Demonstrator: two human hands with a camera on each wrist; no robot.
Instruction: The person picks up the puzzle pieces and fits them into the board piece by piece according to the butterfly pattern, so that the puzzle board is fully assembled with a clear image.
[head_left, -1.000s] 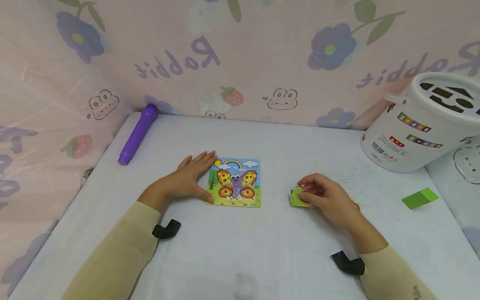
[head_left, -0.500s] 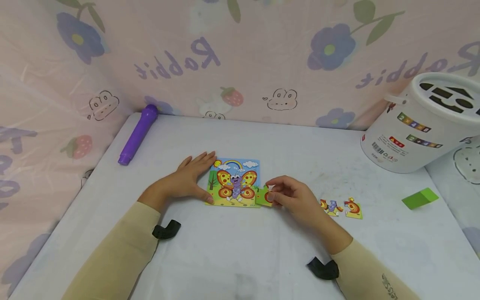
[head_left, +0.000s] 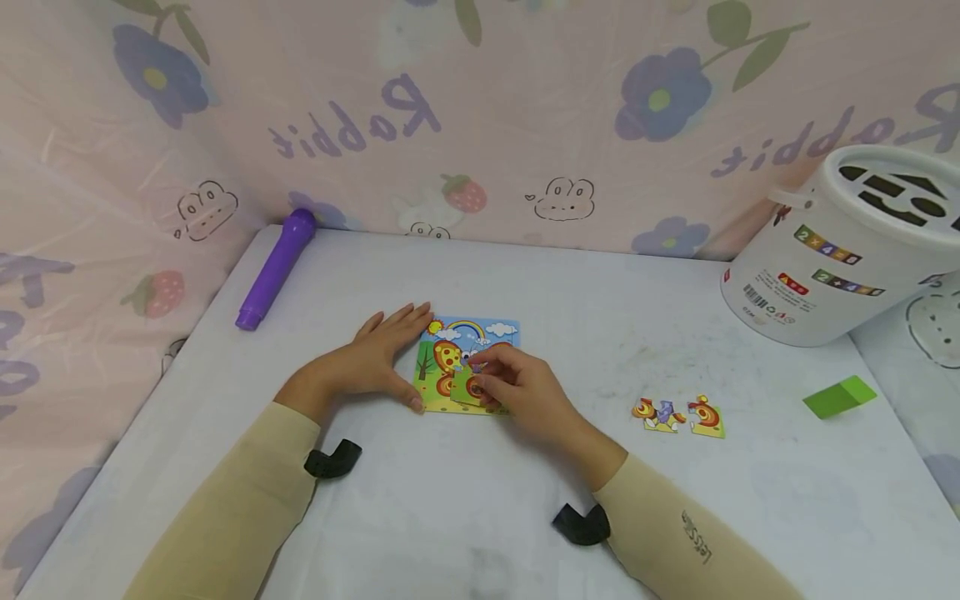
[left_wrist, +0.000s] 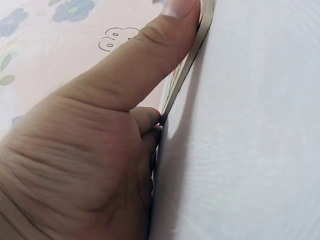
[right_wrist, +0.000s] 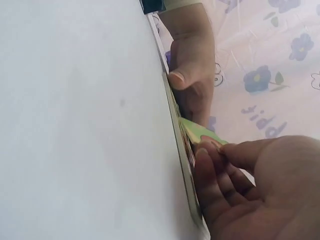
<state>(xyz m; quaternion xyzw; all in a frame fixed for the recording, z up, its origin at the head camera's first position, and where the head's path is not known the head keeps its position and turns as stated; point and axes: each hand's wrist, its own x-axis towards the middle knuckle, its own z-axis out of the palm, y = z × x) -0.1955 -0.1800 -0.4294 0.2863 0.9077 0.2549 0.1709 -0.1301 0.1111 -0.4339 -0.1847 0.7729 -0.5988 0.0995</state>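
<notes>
A square butterfly puzzle board (head_left: 495, 329) lies flat on the white table. My left hand (head_left: 382, 354) rests at its left edge, fingers straight, with the thumb on the lower left corner; the left wrist view shows that thumb over the board's rim. Over the board's lower middle, my right hand (head_left: 528, 392) pinches a green puzzle piece (head_left: 463, 387) between thumb and fingers. In the right wrist view the piece (right_wrist: 202, 130) is tilted, one corner close to the board's surface. My right hand covers much of the butterfly's right side.
Two loose puzzle pieces, one with a purple body (head_left: 662, 415) and one with an orange swirl (head_left: 707, 418), lie to the right. Beyond them are a folded green paper (head_left: 840, 397) and a white bucket (head_left: 810, 275). A purple microphone-shaped tube (head_left: 276, 268) lies at the back left.
My right hand has carried the green piece leftward from the right side of the table to over the board, uncovering the two loose pieces. The left hand has stayed in place.
</notes>
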